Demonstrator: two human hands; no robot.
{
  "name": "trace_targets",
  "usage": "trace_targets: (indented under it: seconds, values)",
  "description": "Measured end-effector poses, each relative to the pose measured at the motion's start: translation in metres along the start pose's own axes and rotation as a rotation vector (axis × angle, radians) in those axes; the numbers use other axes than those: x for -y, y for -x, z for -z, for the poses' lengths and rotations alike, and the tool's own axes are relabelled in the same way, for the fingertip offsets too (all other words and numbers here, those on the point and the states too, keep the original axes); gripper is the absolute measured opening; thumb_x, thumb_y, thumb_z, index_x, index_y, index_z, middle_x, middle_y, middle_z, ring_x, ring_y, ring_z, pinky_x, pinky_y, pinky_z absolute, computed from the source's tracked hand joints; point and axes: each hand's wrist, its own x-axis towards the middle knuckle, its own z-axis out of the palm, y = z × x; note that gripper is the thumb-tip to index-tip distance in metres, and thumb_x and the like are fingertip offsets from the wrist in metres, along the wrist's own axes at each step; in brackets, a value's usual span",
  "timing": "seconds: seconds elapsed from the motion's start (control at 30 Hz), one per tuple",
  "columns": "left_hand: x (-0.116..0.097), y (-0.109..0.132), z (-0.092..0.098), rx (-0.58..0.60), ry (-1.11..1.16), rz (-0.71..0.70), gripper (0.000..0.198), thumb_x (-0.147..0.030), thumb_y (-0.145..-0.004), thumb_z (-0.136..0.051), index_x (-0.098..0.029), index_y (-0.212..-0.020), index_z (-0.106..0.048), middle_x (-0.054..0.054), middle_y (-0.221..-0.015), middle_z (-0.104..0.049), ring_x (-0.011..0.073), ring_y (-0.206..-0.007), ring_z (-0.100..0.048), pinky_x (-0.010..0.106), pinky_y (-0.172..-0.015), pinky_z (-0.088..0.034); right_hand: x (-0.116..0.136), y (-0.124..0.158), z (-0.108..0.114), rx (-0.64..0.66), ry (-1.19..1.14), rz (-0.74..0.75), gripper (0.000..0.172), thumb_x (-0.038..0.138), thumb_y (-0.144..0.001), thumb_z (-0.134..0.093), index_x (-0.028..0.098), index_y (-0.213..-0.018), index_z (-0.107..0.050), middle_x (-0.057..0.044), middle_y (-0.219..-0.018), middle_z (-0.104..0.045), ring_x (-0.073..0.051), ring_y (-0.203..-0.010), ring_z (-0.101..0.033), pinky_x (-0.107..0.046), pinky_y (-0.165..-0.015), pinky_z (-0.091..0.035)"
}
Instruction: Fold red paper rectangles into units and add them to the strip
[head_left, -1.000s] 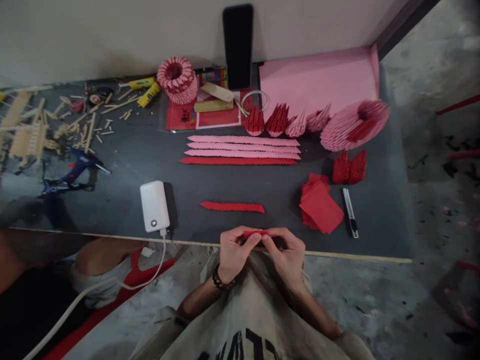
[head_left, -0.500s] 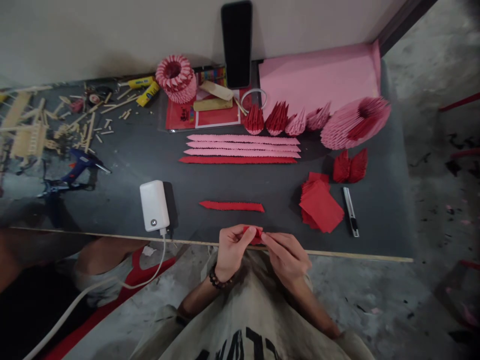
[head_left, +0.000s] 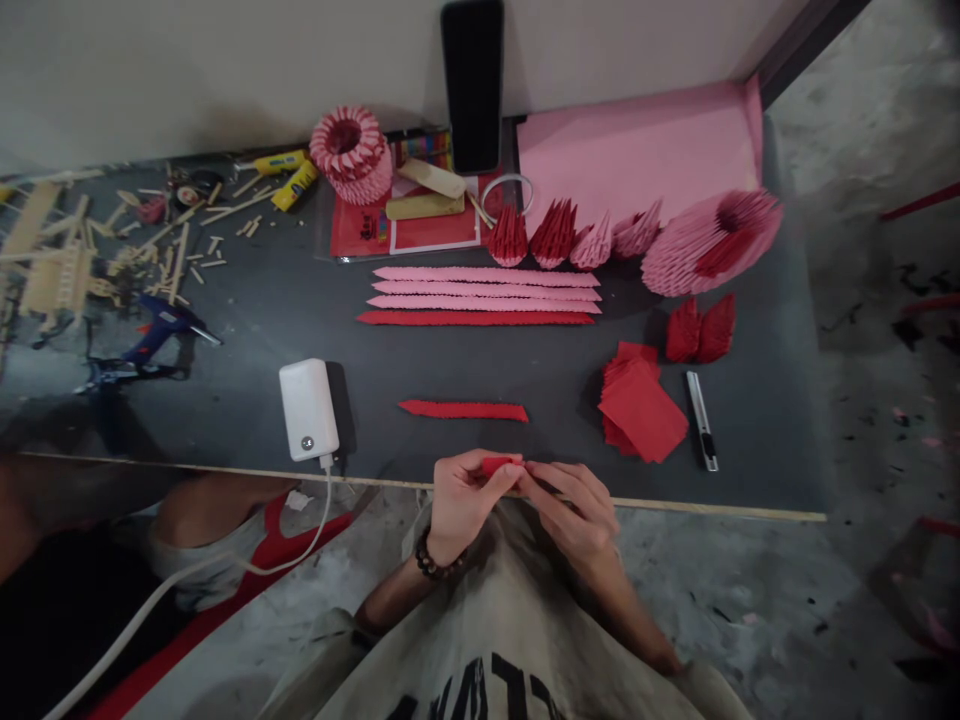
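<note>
Pinched in my left hand is a small folded piece of red paper, close to the table's front edge. My right hand meets it from the right, its thumb and forefinger closed at the paper's right end; the fingers hide most of that end. Just beyond my hands lies a short red strip of interlocked folded paper. Farther off, a long red strip and several pink strips lie side by side. A stack of red paper rectangles sits to the right.
A utility knife and red folded-paper bundles lie right. Along the back stand a pink paper vase, a phone and a large pink paper piece. Left are a white power bank, a glue gun and wooden sticks. Someone sits at lower left.
My fingers have shifted slightly on the red paper. My left thumb now lies lower and flatter, and less red shows between the hands.
</note>
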Motion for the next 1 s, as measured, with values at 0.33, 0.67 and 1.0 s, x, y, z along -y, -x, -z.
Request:
trace_targets:
  seconds: [0.33, 0.67, 1.0]
  values:
    - [-0.001, -0.006, -0.001, -0.045, -0.268, -0.207, 0.031, -0.045, -0.096, -0.073, -0.015, -0.092, -0.078, 0.006, -0.077, -0.078, 0.0158, -0.068, -0.071, 0.025, -0.064, -0.056, 0.024, -0.008, -0.007, -0.041, 0.058, -0.041, 0.011, 0.029, -0.092, -0.075, 0.028, -0.100, -0.083, -0.003, -0.092, -0.079, -0.015, -0.070, -0.071, -0.028, -0.059, -0.057]
    - [0.009, -0.002, -0.004, -0.059, -0.355, -0.314, 0.029, -0.044, -0.097, -0.071, -0.017, -0.094, -0.079, 0.008, -0.087, -0.080, 0.0207, -0.078, -0.074, 0.030, -0.074, -0.058, 0.030, -0.014, -0.015, -0.056, -0.036, -0.113, 0.016, 0.031, -0.090, -0.072, 0.023, -0.077, -0.072, 0.000, -0.075, -0.072, -0.014, -0.065, -0.066, -0.026, -0.058, -0.051]
    - [0.011, -0.006, -0.001, 0.064, -0.154, -0.116, 0.032, -0.045, -0.092, -0.077, -0.014, -0.101, -0.081, 0.009, -0.090, -0.082, 0.0206, -0.080, -0.077, 0.030, -0.076, -0.063, 0.022, -0.013, -0.012, -0.107, 0.019, -0.072, 0.008, 0.027, -0.088, -0.076, 0.020, -0.087, -0.077, -0.002, -0.082, -0.074, -0.015, -0.071, -0.066, -0.027, -0.062, -0.051]
